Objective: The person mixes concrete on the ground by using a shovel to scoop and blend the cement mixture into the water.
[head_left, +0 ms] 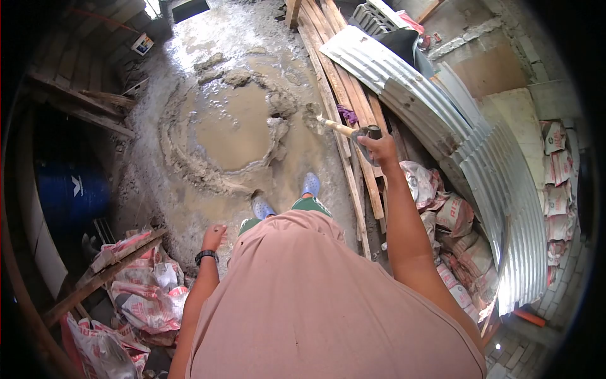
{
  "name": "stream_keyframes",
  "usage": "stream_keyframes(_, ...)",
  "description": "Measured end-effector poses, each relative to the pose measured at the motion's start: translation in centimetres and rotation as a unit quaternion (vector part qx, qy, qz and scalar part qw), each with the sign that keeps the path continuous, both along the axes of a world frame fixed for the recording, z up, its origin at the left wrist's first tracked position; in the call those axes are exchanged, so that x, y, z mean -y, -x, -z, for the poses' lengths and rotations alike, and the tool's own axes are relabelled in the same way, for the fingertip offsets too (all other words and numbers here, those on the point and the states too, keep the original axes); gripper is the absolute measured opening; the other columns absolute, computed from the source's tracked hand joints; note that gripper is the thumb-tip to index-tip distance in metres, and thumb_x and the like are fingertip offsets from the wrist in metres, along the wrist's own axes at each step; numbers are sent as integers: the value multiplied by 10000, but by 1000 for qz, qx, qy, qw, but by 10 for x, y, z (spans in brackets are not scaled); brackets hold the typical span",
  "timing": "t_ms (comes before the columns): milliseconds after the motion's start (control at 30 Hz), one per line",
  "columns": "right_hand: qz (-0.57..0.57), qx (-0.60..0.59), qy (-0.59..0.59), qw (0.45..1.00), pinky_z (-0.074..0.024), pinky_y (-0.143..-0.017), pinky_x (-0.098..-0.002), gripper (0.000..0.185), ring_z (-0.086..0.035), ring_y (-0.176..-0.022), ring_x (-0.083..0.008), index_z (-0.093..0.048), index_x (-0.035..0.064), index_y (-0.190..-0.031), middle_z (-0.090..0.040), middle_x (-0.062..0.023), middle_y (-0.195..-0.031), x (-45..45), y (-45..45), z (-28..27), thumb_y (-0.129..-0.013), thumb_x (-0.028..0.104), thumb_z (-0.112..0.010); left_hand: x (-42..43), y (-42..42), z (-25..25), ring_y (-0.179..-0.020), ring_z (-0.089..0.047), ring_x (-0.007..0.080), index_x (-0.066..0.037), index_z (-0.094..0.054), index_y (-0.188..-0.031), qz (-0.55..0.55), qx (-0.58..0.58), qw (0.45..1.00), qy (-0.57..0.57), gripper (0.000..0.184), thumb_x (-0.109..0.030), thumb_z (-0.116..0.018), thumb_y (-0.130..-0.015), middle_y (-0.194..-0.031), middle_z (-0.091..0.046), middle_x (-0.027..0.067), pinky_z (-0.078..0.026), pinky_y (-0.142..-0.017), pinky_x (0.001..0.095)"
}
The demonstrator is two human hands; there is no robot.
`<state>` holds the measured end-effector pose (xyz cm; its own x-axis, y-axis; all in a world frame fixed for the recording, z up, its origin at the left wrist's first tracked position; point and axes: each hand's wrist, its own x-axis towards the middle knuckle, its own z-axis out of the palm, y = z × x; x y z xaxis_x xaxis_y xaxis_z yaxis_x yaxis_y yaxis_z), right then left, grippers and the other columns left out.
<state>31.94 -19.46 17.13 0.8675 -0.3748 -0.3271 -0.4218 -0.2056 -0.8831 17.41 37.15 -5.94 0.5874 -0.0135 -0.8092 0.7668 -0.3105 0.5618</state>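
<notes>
Shovel (339,127) gripped at its top end by right hand (380,150), shaft angled ahead-left. Left hand (215,236) lowered; finger spread can't be told. Ahead-left of right hand, muddy water (233,129) is held by wet-mix ring (278,131).

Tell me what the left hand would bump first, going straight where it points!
Probably the near rim of the wet mud ring, beyond the left hand; depth is unclear, so it might pass above.
</notes>
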Motion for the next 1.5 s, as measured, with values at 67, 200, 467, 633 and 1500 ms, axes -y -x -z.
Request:
stream_keyframes(67, -6, -3, 10, 1000, -308, -430, -241, 204, -442, -509, -47, -660, 70, -844, -550, 37, -679, 5, 0, 3, -719, 131, -809, 2, -2, -3, -591, -624, 151, -55, -628, -1068, 0, -4, 1000, -9, 365, -368, -651, -882, -805, -673, 75, -479, -522, 295)
stream_keyframes(200, -14, -5, 27, 1000, -309, -434, -242, 208, -442, -512, -47, -659, 66, -840, -548, 41, -672, 7, 1, 3, -719, 141, -811, 2, 0, 3, -589, -621, 150, -53, -630, -1074, 13, -2, 1000, -28, 377, -373, -657, -877, -805, -674, 69, -468, -512, 292)
stream_keyframes(467, -1, 12, 16, 1000, -347, -475, -242, 218, -457, -562, -46, -674, 53, -867, -549, 51, -699, 6, 4, 7, -726, 155, -805, 3, 0, 18, -602, -631, 146, -34, -617, -1110, 22, -16, 1000, -3, 412, -371, -654, -875, -844, -688, 87, -460, -505, 285)
stream_keyframes(633, 0, -5, 31, 1000, -361, -492, -241, 220, -466, -577, -51, -681, 50, -881, -555, 49, -705, -3, 8, -6, -729, 154, -801, 3, -3, 14, -606, -641, 156, -24, -615, -1109, 42, -13, 999, -12, 420, -369, -656, -873, -839, -689, 98, -462, -507, 284)
stream_keyframes(1500, 6, -3, 14, 1000, -358, -494, -228, 216, -467, -585, -43, -686, 46, -901, -557, 50, -726, -1, 17, 1, -744, 145, -798, 5, 13, 11, -640, -625, 142, -81, -591, -1137, 43, -18, 999, -22, 387, -374, -642, -890, -865, -675, 62, -493, -553, 305)
